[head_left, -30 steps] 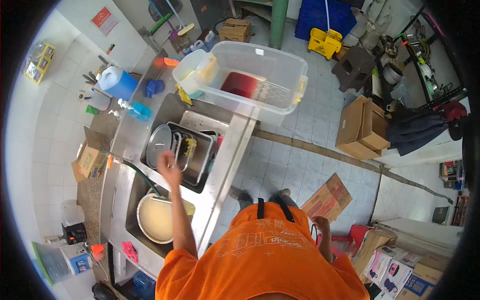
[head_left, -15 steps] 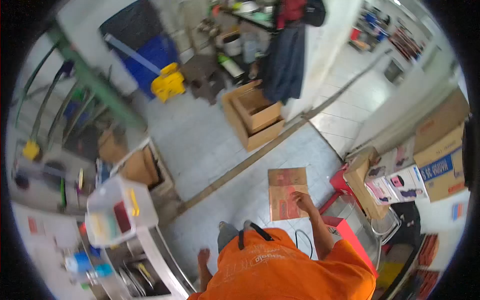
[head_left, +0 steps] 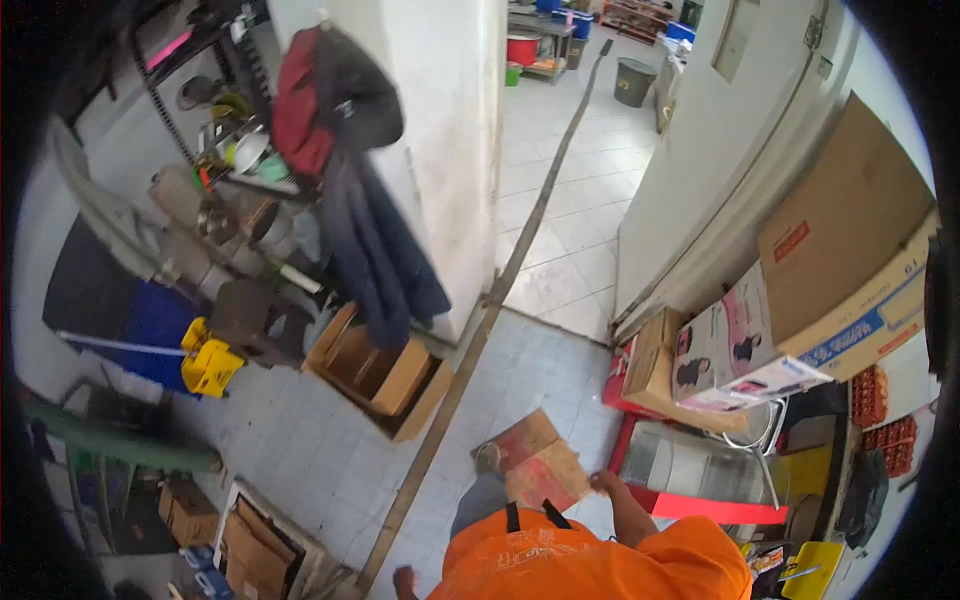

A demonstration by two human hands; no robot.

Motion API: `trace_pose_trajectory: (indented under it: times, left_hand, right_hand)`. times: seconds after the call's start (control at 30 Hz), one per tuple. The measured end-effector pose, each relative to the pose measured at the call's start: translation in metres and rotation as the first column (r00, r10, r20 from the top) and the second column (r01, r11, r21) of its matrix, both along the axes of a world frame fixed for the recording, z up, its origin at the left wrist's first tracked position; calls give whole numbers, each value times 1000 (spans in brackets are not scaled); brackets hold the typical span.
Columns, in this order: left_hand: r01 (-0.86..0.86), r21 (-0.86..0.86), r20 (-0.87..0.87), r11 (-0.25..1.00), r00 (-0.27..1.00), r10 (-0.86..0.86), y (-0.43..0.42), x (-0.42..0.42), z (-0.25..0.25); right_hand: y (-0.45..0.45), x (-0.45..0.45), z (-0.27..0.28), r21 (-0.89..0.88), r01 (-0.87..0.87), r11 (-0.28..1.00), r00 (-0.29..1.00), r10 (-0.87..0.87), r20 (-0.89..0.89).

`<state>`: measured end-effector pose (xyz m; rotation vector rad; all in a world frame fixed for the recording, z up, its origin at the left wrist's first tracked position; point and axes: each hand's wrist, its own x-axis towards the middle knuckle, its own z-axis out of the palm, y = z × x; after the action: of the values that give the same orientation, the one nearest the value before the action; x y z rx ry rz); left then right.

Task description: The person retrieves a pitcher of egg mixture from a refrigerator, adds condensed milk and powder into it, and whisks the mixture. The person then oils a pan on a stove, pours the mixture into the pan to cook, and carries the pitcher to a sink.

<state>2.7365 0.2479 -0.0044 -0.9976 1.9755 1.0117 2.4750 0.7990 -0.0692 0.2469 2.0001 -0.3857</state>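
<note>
My right hand (head_left: 604, 482) hangs low on the right, loosely curled with the fingers slightly apart and nothing visible in it. In view it overlaps the edge of a flattened cardboard sheet (head_left: 548, 468) lying on the floor; I see no grip on it. One of my feet (head_left: 487, 457) is over that sheet's left side. At the bottom edge, my left hand (head_left: 404, 578) hangs beside my body, small and partly cut off, its fingers hard to make out. Right of my right hand stands a red-framed glass case (head_left: 680, 465).
An open cardboard box (head_left: 380, 375) stands by the wall corner, beneath hanging clothes (head_left: 365, 220). A doorway with a floor strip (head_left: 540, 205) leads to a tiled room. Stacked cartons (head_left: 740, 330) rise on the right. A yellow mop bucket (head_left: 208, 360) is at left.
My view has turned right and moved forward, so the doorway is now nearer the middle. One foot has come over the cardboard sheet. The plastic bin at lower left has left view.
</note>
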Motion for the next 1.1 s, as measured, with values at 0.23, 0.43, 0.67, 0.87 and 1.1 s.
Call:
trace_pose_trajectory:
  times: [0.23, 0.43, 0.67, 0.87, 1.1]
  left_hand:
    - [517, -176, -507, 838, 682, -527, -78, -394, -28]
    - [248, 232, -600, 941, 797, -62, 12, -729, 52]
    - [590, -230, -371, 774, 682, -631, 64, -826, -32]
    - [436, -8, 38, 900, 899, -435, 101, -951, -6]
    - [448, -10, 25, 894, 894, -448, 116, -1252, -12]
  right_hand:
    - [58, -76, 96, -650, 688, 324, 451, -892, 34]
    - [72, -201, 67, -364, 873, 324, 373, -925, 71]
    - [100, -479, 41, -282, 847, 451, 513, -832, 212]
    - [116, -812, 71, -598, 560, 573, 642, -757, -125]
    - [116, -1087, 102, -542, 425, 725, 636, -665, -392]
